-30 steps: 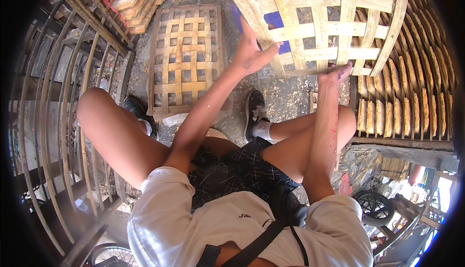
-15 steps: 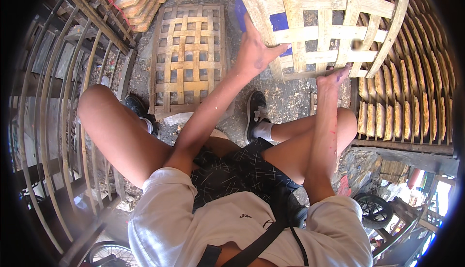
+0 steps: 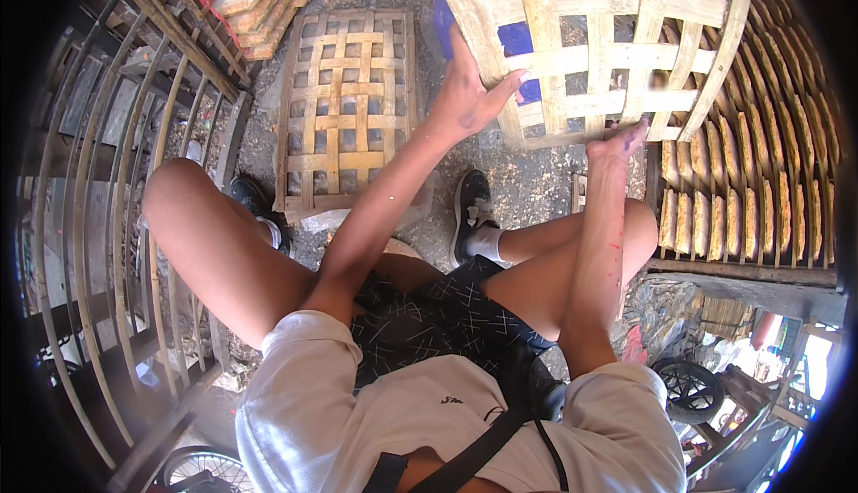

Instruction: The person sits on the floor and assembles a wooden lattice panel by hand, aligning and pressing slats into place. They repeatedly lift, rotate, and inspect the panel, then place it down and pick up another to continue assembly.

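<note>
A pale woven bamboo tray point(image 3: 572, 62) with open square gaps is held up, tilted, at the upper right. My left hand point(image 3: 469, 100) grips its left edge, thumb lying across the front and fingers hidden behind. A flat purple-blue piece point(image 3: 515, 40) shows behind that edge and through the gaps; what it is, and whether my fingers hold it, I cannot tell. At the tray's lower right edge, my right hand point(image 3: 621, 142), stained purple, is closed on the rim with its fingers partly hidden. Another woven tray point(image 3: 335, 117) lies between my feet, left of centre.
Racks of upright yellowish slabs point(image 3: 715, 220) fill the right side. A stack of similar slabs point(image 3: 259, 6) stands at the far left. Wooden slatted bars point(image 3: 152, 261) run along the left. Wheels point(image 3: 690, 389) show at the lower right and lower left.
The held tray has shifted very slightly left. My left thumb has moved a little up and left at its edge. The right hand keeps its grip.
</note>
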`<action>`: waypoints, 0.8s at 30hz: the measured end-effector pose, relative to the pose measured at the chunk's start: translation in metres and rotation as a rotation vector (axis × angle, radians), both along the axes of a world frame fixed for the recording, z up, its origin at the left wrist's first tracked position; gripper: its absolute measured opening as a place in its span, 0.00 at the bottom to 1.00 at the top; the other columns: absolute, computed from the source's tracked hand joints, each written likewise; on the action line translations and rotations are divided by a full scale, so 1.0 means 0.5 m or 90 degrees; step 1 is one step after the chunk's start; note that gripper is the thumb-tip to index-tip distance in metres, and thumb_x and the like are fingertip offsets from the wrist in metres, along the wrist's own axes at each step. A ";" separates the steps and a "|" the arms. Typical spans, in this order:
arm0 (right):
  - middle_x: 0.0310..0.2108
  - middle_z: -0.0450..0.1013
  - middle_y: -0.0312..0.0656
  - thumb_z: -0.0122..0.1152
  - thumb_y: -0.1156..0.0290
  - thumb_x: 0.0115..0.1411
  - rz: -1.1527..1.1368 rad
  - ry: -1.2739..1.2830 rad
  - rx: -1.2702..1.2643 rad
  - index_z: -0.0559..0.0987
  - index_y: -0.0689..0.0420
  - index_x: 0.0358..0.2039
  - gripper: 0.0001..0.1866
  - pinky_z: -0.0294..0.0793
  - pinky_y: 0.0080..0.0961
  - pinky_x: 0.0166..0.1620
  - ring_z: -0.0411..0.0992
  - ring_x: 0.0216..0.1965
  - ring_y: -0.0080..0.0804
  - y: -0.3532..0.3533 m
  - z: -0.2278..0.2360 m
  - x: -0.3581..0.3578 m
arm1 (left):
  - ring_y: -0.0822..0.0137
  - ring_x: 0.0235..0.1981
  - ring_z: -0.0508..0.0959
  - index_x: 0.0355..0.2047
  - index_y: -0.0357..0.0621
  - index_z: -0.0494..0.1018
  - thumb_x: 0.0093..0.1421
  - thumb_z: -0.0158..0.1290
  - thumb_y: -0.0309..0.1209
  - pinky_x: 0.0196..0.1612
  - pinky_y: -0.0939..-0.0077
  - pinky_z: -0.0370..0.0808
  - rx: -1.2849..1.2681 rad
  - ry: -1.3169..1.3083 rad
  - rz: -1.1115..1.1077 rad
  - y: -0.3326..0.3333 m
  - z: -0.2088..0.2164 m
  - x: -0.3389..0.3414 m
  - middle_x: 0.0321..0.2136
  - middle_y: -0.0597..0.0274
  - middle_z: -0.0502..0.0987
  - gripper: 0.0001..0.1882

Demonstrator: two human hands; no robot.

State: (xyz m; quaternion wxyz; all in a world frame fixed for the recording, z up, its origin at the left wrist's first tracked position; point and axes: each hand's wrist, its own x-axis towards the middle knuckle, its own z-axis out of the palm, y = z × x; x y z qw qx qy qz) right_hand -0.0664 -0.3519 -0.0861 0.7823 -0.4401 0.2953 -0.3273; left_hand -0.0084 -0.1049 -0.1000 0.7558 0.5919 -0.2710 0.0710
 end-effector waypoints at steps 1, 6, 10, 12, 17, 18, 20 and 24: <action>0.73 0.51 0.47 0.38 0.37 0.72 0.000 0.014 0.002 0.50 0.48 0.79 0.43 0.45 0.56 0.78 0.51 0.75 0.46 0.001 -0.002 0.002 | 0.46 0.56 0.82 0.67 0.27 0.43 0.66 0.64 0.28 0.63 0.52 0.75 -0.012 0.021 0.002 -0.001 0.007 -0.005 0.56 0.31 0.76 0.44; 0.73 0.50 0.48 0.42 0.36 0.71 0.000 0.033 0.005 0.48 0.47 0.80 0.45 0.45 0.57 0.77 0.50 0.75 0.46 0.006 -0.005 0.010 | 0.48 0.55 0.83 0.68 0.29 0.44 0.67 0.64 0.29 0.60 0.55 0.78 -0.022 0.054 0.025 -0.008 -0.004 -0.019 0.56 0.30 0.76 0.43; 0.74 0.49 0.47 0.44 0.36 0.71 -0.016 0.018 -0.005 0.47 0.44 0.80 0.46 0.47 0.57 0.77 0.50 0.75 0.46 0.001 0.004 0.004 | 0.54 0.49 0.85 0.69 0.29 0.44 0.70 0.60 0.30 0.53 0.65 0.82 0.003 -0.090 0.117 -0.009 -0.032 0.021 0.54 0.34 0.77 0.41; 0.75 0.48 0.46 0.44 0.35 0.70 -0.004 0.009 -0.022 0.47 0.43 0.80 0.46 0.48 0.57 0.77 0.50 0.75 0.45 -0.001 0.004 0.000 | 0.57 0.48 0.84 0.70 0.30 0.44 0.71 0.58 0.31 0.51 0.68 0.82 0.088 -0.155 0.194 -0.009 -0.036 0.023 0.54 0.36 0.77 0.40; 0.77 0.47 0.45 0.41 0.36 0.71 -0.012 0.010 -0.015 0.48 0.43 0.80 0.44 0.50 0.56 0.77 0.50 0.75 0.44 -0.003 -0.012 0.006 | 0.58 0.50 0.83 0.72 0.33 0.44 0.72 0.55 0.29 0.50 0.66 0.83 -0.105 0.078 -0.006 -0.017 -0.019 -0.016 0.57 0.37 0.74 0.39; 0.77 0.47 0.45 0.40 0.37 0.72 -0.012 0.014 -0.017 0.48 0.44 0.80 0.43 0.50 0.56 0.77 0.50 0.75 0.43 -0.004 -0.014 0.009 | 0.58 0.50 0.83 0.73 0.34 0.44 0.72 0.54 0.28 0.48 0.66 0.85 -0.112 0.044 0.006 -0.019 -0.015 -0.018 0.57 0.37 0.74 0.38; 0.76 0.49 0.43 0.40 0.38 0.73 0.017 -0.031 -0.029 0.50 0.46 0.79 0.42 0.50 0.54 0.76 0.51 0.74 0.42 -0.005 -0.015 0.012 | 0.57 0.43 0.84 0.66 0.35 0.48 0.73 0.52 0.25 0.38 0.67 0.87 -0.148 0.036 0.037 -0.022 -0.008 -0.009 0.55 0.38 0.72 0.30; 0.73 0.54 0.41 0.40 0.41 0.74 0.018 -0.063 -0.013 0.54 0.50 0.78 0.40 0.54 0.51 0.75 0.55 0.71 0.41 -0.001 -0.012 0.015 | 0.57 0.41 0.84 0.66 0.35 0.48 0.74 0.50 0.24 0.34 0.67 0.90 -0.268 0.106 -0.013 -0.022 -0.011 -0.003 0.55 0.41 0.70 0.28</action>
